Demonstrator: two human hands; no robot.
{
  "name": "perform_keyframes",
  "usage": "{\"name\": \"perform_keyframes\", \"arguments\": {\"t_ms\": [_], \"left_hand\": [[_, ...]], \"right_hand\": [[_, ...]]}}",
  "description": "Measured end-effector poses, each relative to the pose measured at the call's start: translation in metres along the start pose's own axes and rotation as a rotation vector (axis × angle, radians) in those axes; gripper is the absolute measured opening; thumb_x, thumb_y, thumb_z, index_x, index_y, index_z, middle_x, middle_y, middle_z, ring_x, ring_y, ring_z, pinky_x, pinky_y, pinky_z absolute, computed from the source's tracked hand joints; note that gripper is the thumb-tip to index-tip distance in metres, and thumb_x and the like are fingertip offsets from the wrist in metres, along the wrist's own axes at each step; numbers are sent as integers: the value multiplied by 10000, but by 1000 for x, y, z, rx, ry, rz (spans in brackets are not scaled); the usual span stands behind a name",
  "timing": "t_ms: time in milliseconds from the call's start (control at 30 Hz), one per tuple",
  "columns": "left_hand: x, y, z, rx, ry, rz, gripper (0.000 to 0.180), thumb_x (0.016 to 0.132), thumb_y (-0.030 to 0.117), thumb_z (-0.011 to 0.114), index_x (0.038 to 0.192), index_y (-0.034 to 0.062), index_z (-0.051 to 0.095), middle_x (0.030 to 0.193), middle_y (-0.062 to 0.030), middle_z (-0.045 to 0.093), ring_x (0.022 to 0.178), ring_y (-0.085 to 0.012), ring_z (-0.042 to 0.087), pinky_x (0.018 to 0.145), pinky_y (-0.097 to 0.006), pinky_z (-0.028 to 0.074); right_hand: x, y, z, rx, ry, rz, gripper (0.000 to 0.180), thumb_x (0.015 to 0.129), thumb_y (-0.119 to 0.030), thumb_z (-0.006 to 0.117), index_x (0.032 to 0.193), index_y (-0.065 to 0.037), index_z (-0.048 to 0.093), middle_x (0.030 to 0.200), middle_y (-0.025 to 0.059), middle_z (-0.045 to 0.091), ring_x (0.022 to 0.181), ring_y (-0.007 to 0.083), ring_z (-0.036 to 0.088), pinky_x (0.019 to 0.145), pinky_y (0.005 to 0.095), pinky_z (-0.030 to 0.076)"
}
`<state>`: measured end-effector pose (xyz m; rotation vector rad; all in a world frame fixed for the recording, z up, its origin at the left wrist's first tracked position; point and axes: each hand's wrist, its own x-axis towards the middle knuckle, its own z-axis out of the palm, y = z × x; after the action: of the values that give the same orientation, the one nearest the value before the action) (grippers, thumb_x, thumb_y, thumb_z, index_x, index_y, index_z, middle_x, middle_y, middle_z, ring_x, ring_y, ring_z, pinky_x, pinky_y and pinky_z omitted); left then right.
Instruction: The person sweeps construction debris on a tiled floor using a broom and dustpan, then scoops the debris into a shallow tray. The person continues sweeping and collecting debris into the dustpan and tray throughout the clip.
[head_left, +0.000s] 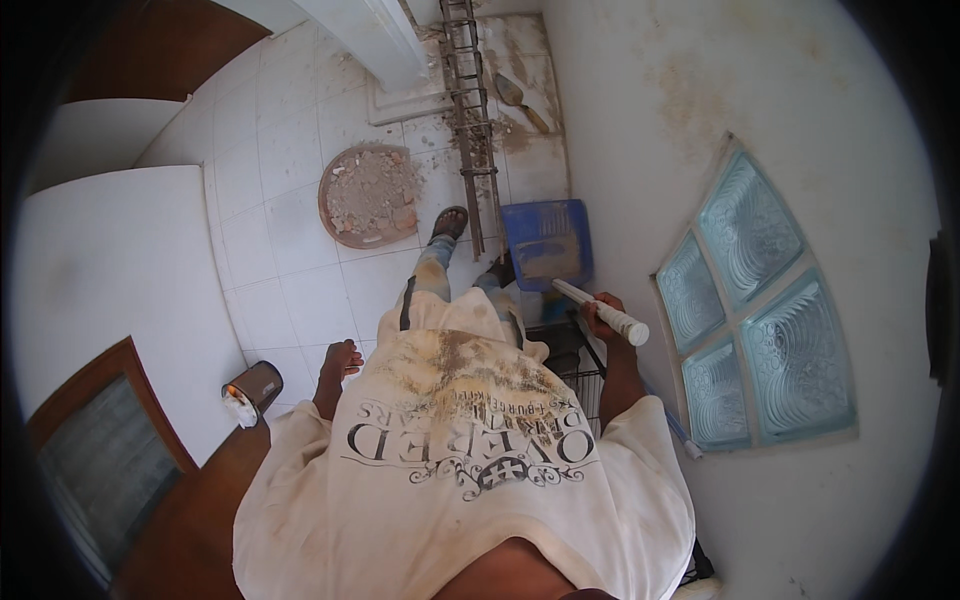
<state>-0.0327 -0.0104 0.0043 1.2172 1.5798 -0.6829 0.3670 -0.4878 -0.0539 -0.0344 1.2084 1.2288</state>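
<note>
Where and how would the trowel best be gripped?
The trowel is probably best taken by its handle, from the person's side, right of the metal frame: the handle points toward the person and the right wall, the blade away. The right hand holds a white pole, so would need freeing.

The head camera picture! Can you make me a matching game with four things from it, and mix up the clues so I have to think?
Things:
1. white pole
2. round tub
3. trowel
4. glass blocks

Clues:
A. set in the wall on the right
B. lying to the right of the ladder-like frame
C. gripped by the person's right hand
D. heaped with rubble

Right pairs: 1-C, 2-D, 3-B, 4-A.
</note>
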Motion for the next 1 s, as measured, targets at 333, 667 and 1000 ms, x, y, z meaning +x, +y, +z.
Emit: {"name": "perform_keyframes", "arguments": {"t_ms": [333,667,1000], "left_hand": [[-19,107,50,-244,-11,271,312,847,339,470,943,46,519,801,-62,577,656,-153,588,553,-300,470],[-31,83,31,-309,55,242,294,806,292,489,946,35,516,796,-72,571,638,-157,582,533,-291,466],[6,18,-10,-217,-114,93,308,786,307,503,900,21,509,807,-98,562,668,-209,577,592,-366,465]], "right_hand": [[15,34,-8,-242,-5,-131,264,851,-155,465,964,59,361,728,123,487,571,184,531,521,262,526],[-17,-1,-27,-63,3,-65,258,828,-154,484,883,79,390,698,77,475,576,137,514,537,214,497],[-15,123,-101,-109,-193,-226,315,868,-258,460,889,56,447,621,78,477,557,193,498,532,292,454]]}}
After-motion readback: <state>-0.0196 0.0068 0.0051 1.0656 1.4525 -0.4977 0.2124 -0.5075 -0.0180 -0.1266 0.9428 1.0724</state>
